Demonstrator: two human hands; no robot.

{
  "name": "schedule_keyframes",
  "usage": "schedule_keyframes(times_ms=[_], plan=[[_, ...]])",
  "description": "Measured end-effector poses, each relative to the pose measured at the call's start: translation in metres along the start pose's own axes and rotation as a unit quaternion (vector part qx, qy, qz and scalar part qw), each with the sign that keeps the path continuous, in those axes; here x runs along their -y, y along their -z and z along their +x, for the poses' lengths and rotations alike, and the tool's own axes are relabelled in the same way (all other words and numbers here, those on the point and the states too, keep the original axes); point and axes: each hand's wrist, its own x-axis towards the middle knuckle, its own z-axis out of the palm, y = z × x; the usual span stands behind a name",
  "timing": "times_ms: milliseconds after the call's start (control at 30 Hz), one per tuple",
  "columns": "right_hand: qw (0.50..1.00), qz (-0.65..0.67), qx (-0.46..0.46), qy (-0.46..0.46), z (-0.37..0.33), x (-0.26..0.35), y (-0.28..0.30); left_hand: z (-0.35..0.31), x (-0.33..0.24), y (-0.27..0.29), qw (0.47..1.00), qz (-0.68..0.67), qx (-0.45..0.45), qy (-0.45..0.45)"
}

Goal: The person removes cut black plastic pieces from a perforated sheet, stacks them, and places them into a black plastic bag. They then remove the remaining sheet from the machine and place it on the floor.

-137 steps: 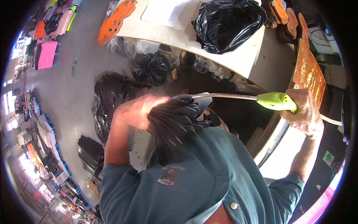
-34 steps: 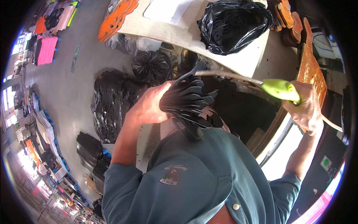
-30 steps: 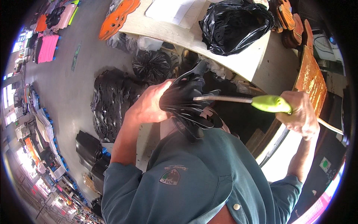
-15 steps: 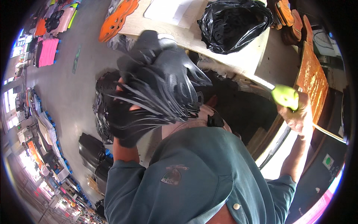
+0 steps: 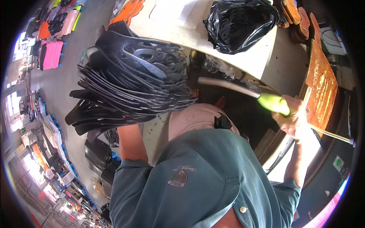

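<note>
A thick stack of thin, flexible black cut-out pieces (image 5: 133,76), with holes and curved edges, is held up in front of me. My left hand (image 5: 128,130) grips it from below; its fingers are hidden by the pieces, and only the wrist shows. On the right, my right hand (image 5: 292,118) is closed round a tool with a bright yellow-green handle (image 5: 274,103). A long, narrow pale end (image 5: 228,86) points from the handle toward the stack, apart from it and blurred, so the tool's exact kind is unclear.
A pale table (image 5: 175,31) ahead bears white paper (image 5: 178,11), an orange cut-out piece (image 5: 128,11) and a black plastic bag (image 5: 241,28). A worn orange-brown board (image 5: 321,87) stands at right. Black piles (image 5: 97,152) lie on the floor at left.
The stack has swung left and now fans out flatter, its layered edges facing left. My right hand has moved a little left and down, bringing the tool's pale end closer to the stack.
</note>
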Motion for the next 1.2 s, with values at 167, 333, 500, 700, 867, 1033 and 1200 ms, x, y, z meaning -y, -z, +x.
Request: schedule_keyframes(times_ms=[167, 333, 500, 700, 867, 1033, 1200], plan=[[0.999, -0.027, -0.005, -0.024, -0.001, -0.006, -0.014, 0.011, -0.001, -0.007, 0.999, -0.023, 0.020, -0.024], [0.997, -0.058, 0.051, -0.002, -0.004, -0.008, -0.019, 0.023, 0.004, -0.007, 0.995, -0.058, 0.070, -0.038], [0.993, 0.006, 0.118, 0.014, -0.011, -0.009, -0.020, 0.031, -0.008, -0.006, 0.991, -0.042, 0.130, -0.014], [0.999, -0.010, 0.053, 0.005, -0.015, -0.005, -0.027, 0.033, 0.006, -0.024, 0.995, 0.006, -0.068, -0.071], [0.999, 0.013, 0.038, 0.027, -0.010, 0.000, -0.031, 0.033, 0.019, -0.040, 0.982, 0.060, -0.164, -0.068], [0.992, 0.106, -0.069, -0.029, 0.006, -0.004, -0.028, 0.025, 0.015, -0.031, 0.997, 0.017, -0.056, -0.041], [0.999, 0.017, -0.009, 0.045, 0.017, -0.007, -0.012, 0.012, 0.008, -0.007, 0.993, 0.066, -0.074, -0.070]])
